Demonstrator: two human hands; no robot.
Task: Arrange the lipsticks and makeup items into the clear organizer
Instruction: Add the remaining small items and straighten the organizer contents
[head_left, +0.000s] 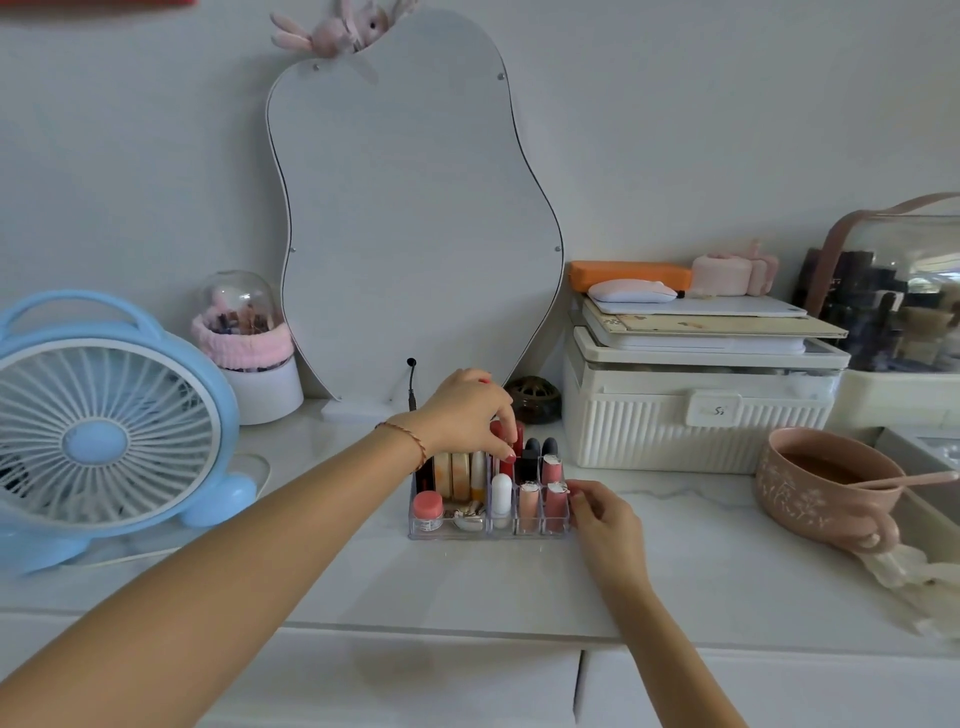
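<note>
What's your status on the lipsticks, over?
Left hand fingers pinch red lipstick into organizer back row. Right hand steadies its right wall. Nothing blocking.

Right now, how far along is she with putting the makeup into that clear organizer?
Nearly done, it seems. The clear organizer already holds pink tubes, a white tube, compacts and a small pink jar. In hand: the left hand pinches a red lipstick at a back slot, while the right hand rests against the organizer's side. No loose makeup is visible on the counter.
</note>
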